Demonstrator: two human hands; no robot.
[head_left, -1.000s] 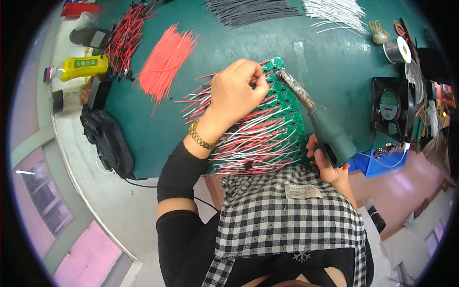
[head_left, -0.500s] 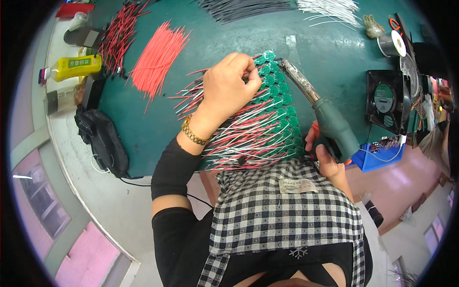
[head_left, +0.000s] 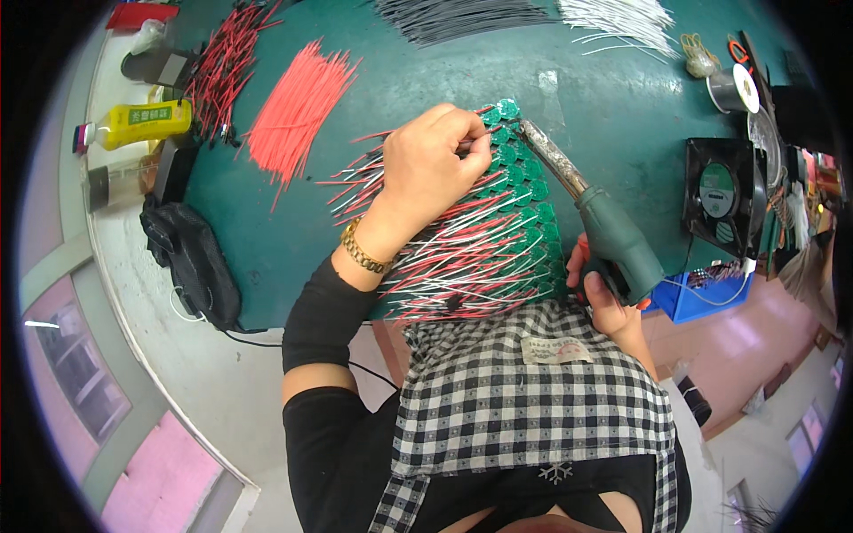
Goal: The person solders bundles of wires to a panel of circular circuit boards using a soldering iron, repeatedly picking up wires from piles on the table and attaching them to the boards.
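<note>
We see the soldering iron [head_left: 557, 163] in the right hand [head_left: 606, 306], that grip wrapped around its green handle, long axis slanting from lower right up to the upper left. Its tip ends at the upper rows of the green circuit boards [head_left: 530, 192], just right of the left hand [head_left: 435, 167]; we can't tell whether it touches. Left grip: thumb and finger pinched together on a thin wire [head_left: 491, 131], colour hard to tell, its end pointing right toward the boards and the tip. So wire and iron come at the boards from opposite sides, the left fingertips nearer the upper boards, the right hand well below. The boards lie on the tabletop [head_left: 613, 111] in a slanted strip, with red and white wires [head_left: 458, 266] fanning left under the left wrist.
</note>
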